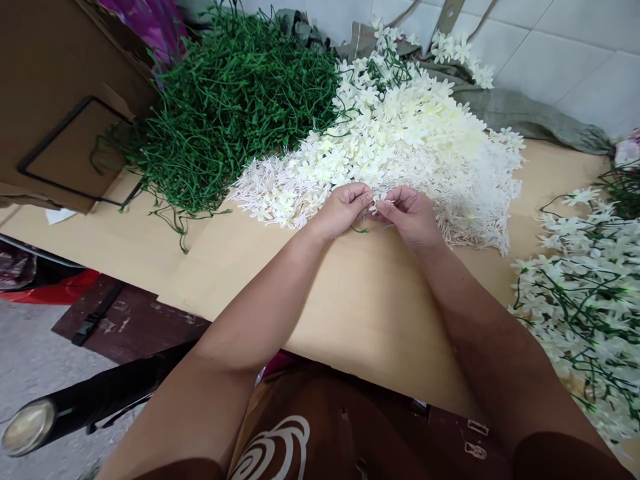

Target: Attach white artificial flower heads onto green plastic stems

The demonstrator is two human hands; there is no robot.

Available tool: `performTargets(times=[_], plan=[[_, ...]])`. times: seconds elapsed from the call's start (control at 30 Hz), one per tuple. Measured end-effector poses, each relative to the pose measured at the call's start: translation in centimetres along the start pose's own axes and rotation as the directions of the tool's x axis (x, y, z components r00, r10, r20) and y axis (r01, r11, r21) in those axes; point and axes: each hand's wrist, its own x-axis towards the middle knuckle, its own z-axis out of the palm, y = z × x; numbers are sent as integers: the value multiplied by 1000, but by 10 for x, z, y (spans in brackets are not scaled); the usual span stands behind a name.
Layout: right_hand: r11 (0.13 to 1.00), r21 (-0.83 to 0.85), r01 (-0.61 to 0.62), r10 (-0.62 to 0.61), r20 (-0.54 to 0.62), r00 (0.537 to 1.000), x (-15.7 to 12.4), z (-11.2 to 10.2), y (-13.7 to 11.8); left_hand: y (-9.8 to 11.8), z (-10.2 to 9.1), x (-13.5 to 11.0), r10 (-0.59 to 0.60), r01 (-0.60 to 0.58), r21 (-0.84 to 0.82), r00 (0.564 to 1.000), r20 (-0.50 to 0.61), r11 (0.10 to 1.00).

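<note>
White blossom (376,201) is pinched between closed fingers of left hand (343,212) and right hand (411,217), both equally near, green stem (360,230) trailed beneath the left.

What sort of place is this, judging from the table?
Probably a small workshop for assembling artificial flowers: a heap of green stems, a pile of loose white blossoms, and stemmed sprigs lie on the table; the left hand and right hand pinch one blossom.

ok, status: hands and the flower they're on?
Both grips shut: left hand, right hand pinch one white flower. A green stem trails under left hand. The blossom pile crowds close behind.
</note>
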Motion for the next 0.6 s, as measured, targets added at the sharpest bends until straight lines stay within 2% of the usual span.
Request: performTargets(times=[0.33,0.6], plan=[[997,-71,17,-21,-65,998,-3,5,8,5,7,1,-7,9,87,1000,-23,996],[986,-156,51,-69,-112,991,1,6,18,1,12,3,-7,14,151,999,-50,988]])
